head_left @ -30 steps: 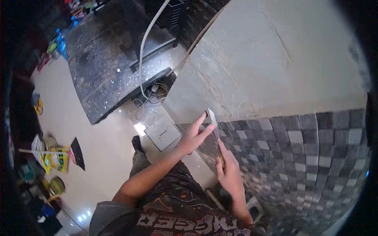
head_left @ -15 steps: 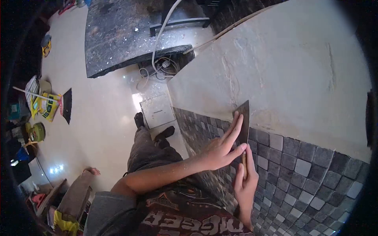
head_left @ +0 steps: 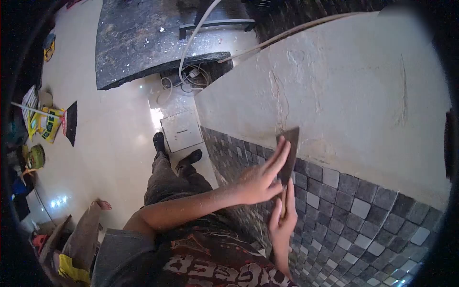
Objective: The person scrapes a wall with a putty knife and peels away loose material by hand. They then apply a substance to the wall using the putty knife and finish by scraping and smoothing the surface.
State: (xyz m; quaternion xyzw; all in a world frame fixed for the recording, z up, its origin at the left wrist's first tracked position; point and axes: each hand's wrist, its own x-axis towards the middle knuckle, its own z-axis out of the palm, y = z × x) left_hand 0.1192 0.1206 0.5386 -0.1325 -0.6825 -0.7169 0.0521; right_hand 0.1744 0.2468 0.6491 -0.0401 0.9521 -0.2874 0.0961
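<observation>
While the left forearm crossed in front of the dark printed shirt (head_left: pixel 210 258) with its elbow bent, the left hand (head_left: pixel 260 185) reached out, its fingers stretched along a flat, dark, wide-bladed metal scraper (head_left: pixel 293 149) and laid against the blade rather than wrapped around it. Just below, the right hand (head_left: pixel 283 225) was upright and clenched around the scraper's brownish handle, thumb and forefinger pointing up along it. The scraper was held with its broad end at the lower part of a pale, cracked plastered wall (head_left: pixel 349 95), near the border with a band of grey and white mosaic tiles (head_left: pixel 351 205). Whether the blade touched the plaster could not be told.

Beyond the person's feet, a square, pale panel (head_left: pixel 186 139) was set in the glossy cream floor (head_left: pixel 110 129). Toward the far left stood a beige, rounded bucket (head_left: pixel 45 99), with a yellow printed bag (head_left: pixel 49 126) beside it and a round green container (head_left: pixel 36 157) near them; their contents could not be made out. A thick, dark, white-speckled slab (head_left: pixel 138 52) lay farther ahead, with a white cable (head_left: pixel 190 45) hanging past its edge.
</observation>
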